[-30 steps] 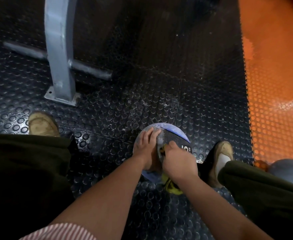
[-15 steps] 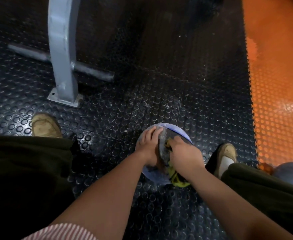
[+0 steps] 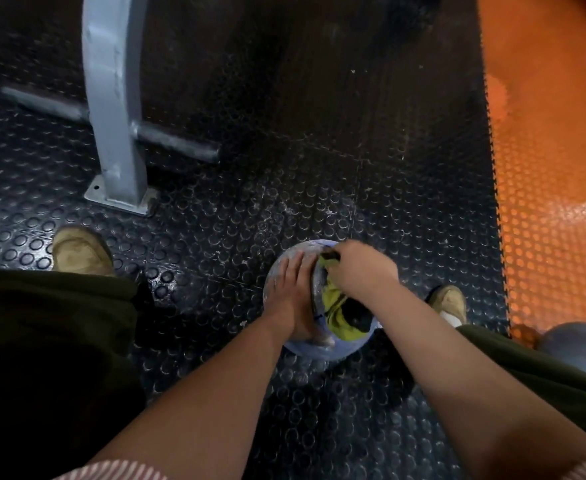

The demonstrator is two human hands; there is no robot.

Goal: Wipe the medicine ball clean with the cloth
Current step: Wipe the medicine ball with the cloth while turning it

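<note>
- The cloth (image 3: pixel 335 303) is gripped by the right hand (image 3: pixel 361 271), whose fingers are curled round a bunched part of it and pressed onto the far upper side of the ball (image 3: pixel 319 349).
- The cloth is yellow-green with a darker patch. The rest of it is draped loosely down the near side of the ball, below the right wrist.
- The left hand (image 3: pixel 295 292) is laid flat against the left side of the ball, with its fingers straight, close together and pointed away from the person. Nothing is gripped by it.
- The two hands are set just beside each other on the ball, with a strip of cloth and grey surface seen between them.
- The ball is bluish with a grey, dusty-looking top. It is set on the black studded floor (image 3: pixel 215 244), between the person's feet and nearer the right shoe (image 3: pixel 449 301) than the left shoe (image 3: pixel 80 251).
- Dark green trousers (image 3: pixel 42 341) are seen at both sides, and striped sleeves (image 3: pixel 111 471) at the bottom edge.
- A grey metal post (image 3: pixel 115 98) is fixed to the floor by a base plate, beyond the left shoe, and is crossed low down by a grey bar (image 3: pixel 177 145).
- An orange studded floor (image 3: pixel 544 202) is joined to the black one along the right.
- A second ball (image 3: pixel 575 344) is partly seen at the right edge, beside the right leg.
</note>
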